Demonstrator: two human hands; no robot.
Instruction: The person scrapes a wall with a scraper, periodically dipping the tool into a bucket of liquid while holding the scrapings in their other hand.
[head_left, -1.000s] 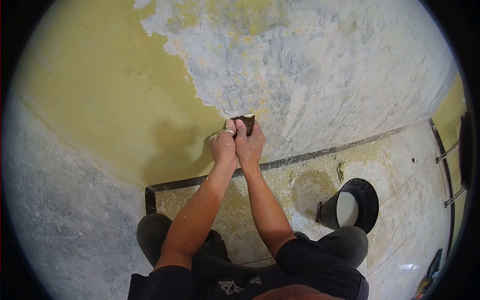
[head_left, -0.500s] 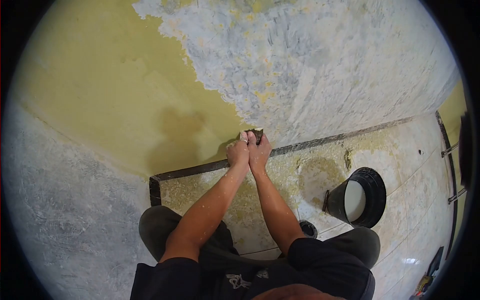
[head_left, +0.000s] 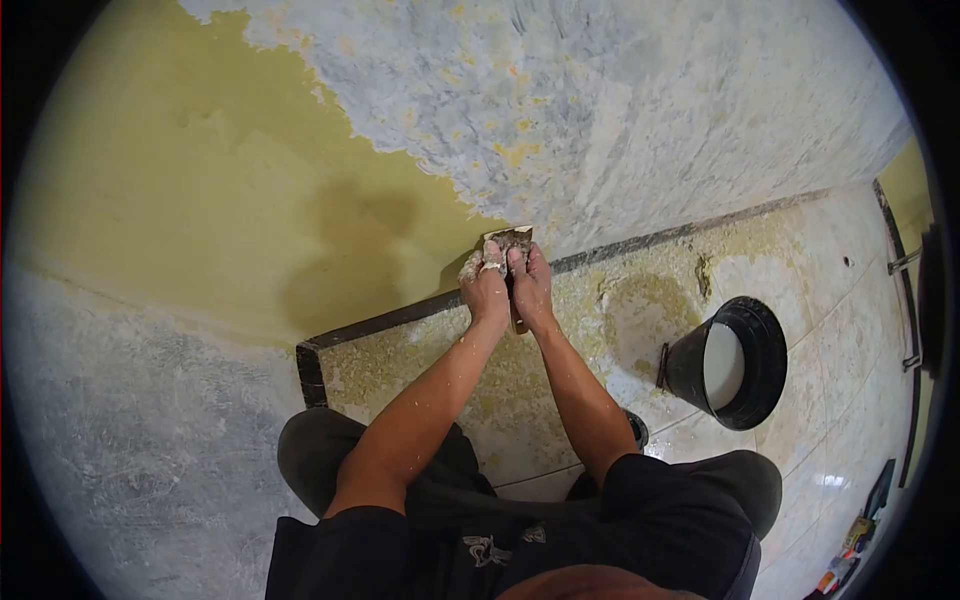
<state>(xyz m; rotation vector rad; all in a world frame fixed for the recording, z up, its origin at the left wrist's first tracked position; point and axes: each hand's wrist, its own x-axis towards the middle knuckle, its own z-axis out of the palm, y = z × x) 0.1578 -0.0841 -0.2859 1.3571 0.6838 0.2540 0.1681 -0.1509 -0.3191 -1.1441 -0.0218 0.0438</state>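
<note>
Both hands grip a wide-bladed scraper (head_left: 512, 240) low on the wall, just above the dark skirting. Its blade meets the ragged border where yellow-green paint (head_left: 230, 190) gives way to a bare grey-white surface (head_left: 600, 120). My left hand (head_left: 484, 288) is closed on the tool's left side, with pale flakes stuck to the fingers. On the other side, my right hand (head_left: 532, 282) is wrapped round it, thumb pointing along the blade. Part of the handle sticks out below, between the wrists.
Scraped flakes (head_left: 420, 350) cover the tiled floor along the dark skirting (head_left: 640, 243). A black bucket (head_left: 768, 390) holding whitish liquid stands to the right. A small dark round container (head_left: 637, 430) is partly behind my right arm. Tools (head_left: 858, 535) lie at the lower right.
The view has shifted, so wall, floor and bucket sit higher in the picture. Both hands keep hold of the scraper; its handle now shows between the wrists, which are farther apart.
</note>
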